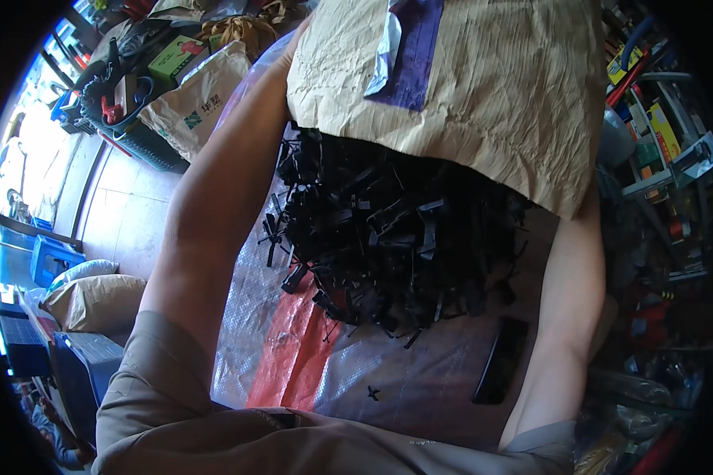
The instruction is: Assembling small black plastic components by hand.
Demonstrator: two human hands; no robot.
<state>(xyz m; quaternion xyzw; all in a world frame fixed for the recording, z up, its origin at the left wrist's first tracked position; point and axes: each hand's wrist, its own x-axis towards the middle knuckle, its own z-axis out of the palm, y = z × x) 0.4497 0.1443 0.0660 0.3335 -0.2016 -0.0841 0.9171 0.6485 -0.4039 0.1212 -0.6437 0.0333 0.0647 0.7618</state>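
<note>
A large brown paper sack (467,95) with a purple strip is tipped mouth-down over a plastic sheet. From its mouth spills a heap of small black plastic parts (396,237), with thin legs and clip-like shapes. My left hand (296,49) grips the sack's left side, its fingers mostly hidden. On the other side my right hand (588,207) is at the sack's lower right edge, largely covered by the paper. One loose black piece (373,393) lies apart, close to my body. A flat black phone-like slab (501,360) rests beside my right forearm.
The woven plastic sheet (245,317) has a red stripe. Behind my left arm stand a printed paper sack (202,99), a green box (178,59) and a dark basket (146,146). A blue stool (54,257) and filled sacks (99,301) are at left. Cluttered shelving (665,158) lines the right.
</note>
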